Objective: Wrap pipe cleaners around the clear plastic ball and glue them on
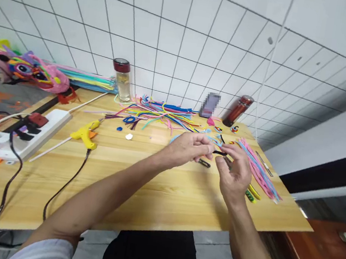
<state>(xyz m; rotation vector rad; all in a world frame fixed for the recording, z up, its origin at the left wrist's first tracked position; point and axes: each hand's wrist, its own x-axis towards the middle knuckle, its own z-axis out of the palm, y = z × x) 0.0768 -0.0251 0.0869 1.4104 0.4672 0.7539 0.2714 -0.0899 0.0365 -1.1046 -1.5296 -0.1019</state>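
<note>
My left hand (191, 150) is closed in a pinch on a short black fuzzy strip, which looks like a pipe cleaner (220, 153). Thumb and fingers of my right hand (235, 168) curl around the strip's other end; their exact contact with it is hard to make out. Both hands are above the table, close together. Beneath them lies a small dark tool (204, 163), partly hidden by my left hand. Light blue pipe cleaners (213, 139) show just behind my fingers. A yellow and green handled tool (251, 194) pokes out beside my right wrist.
Loose coloured pipe cleaners (165, 113) spread along the back, with a pink and blue bundle (260, 169) at right. A yellow glue gun (87, 132) and white power strip (40, 134) with cords occupy the left. A glass bottle (123, 82) and red flask (238, 111) stand near the wall.
</note>
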